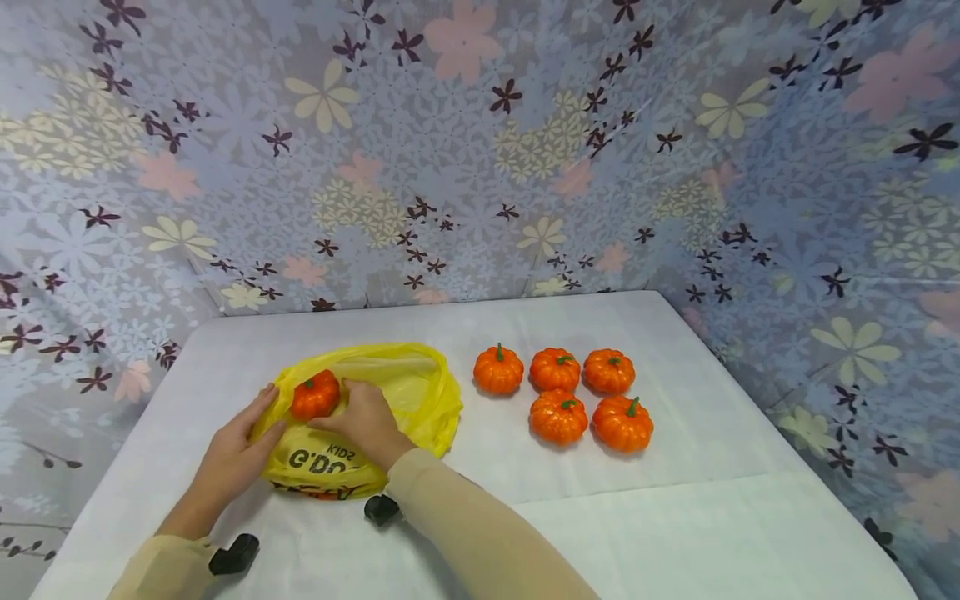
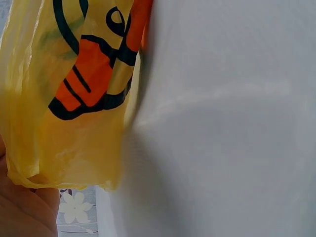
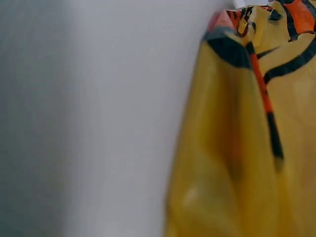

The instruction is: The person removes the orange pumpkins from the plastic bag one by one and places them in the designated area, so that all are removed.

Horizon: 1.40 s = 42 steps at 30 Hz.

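Note:
A yellow plastic bag (image 1: 438, 408) with dark lettering lies on the white table, its mouth spread open. My left hand (image 1: 238, 450) holds the bag's left edge, thumb on the near side and fingers at the far side. Inside the mouth, at the left, is a small orange pumpkin (image 1: 315, 395) with a green stem. My right hand (image 1: 367, 421) reaches in over the near rim and grips this pumpkin, thumb at its lower edge and a finger at its right. The left wrist view shows the bag's printed side (image 2: 79, 153) with part of the left hand (image 2: 27, 210) beneath; the right wrist view shows bag folds (image 3: 217, 148).
Several more small orange pumpkins (image 1: 555, 369) with green stems stand in a loose group right of the bag. A white cloth (image 1: 712, 425) covers the table. Flower-patterned fabric (image 1: 465, 167) hangs behind and at both sides. Dark wrist devices (image 1: 234, 554) sit at both cuffs.

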### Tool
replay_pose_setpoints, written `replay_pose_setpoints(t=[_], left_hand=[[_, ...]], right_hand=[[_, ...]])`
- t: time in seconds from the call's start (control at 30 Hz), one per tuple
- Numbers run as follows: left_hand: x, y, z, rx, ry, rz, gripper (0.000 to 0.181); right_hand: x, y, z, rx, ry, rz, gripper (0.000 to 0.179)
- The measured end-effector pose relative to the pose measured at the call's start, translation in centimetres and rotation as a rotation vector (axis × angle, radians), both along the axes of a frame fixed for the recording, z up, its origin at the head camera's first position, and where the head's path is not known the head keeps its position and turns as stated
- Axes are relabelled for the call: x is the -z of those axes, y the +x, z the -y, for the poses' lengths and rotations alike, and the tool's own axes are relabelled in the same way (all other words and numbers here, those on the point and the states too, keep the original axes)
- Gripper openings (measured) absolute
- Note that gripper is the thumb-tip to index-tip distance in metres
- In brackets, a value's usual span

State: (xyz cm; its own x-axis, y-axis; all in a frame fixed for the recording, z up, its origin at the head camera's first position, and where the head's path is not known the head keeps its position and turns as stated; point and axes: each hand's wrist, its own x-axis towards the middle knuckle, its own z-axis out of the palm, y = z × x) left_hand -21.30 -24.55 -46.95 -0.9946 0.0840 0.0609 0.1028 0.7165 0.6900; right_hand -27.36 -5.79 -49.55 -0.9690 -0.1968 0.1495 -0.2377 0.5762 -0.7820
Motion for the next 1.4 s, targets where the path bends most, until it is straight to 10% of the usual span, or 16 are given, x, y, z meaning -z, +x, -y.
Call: replay_pose_setpoints(t=[0.73,1.4], left_hand=[[0.0,0.3,0.2,0.007,0.018,-0.037,0.063],[-0.4,0.0,0.5,0.011,0.02,-0.06,0.063]], right_hand=[[-0.4,-0.1,1.1,0.048,0.083,-0.022,0.072],[-1.9,0.8,-1.2,-0.035,-0.081,-0.001,0.065]])
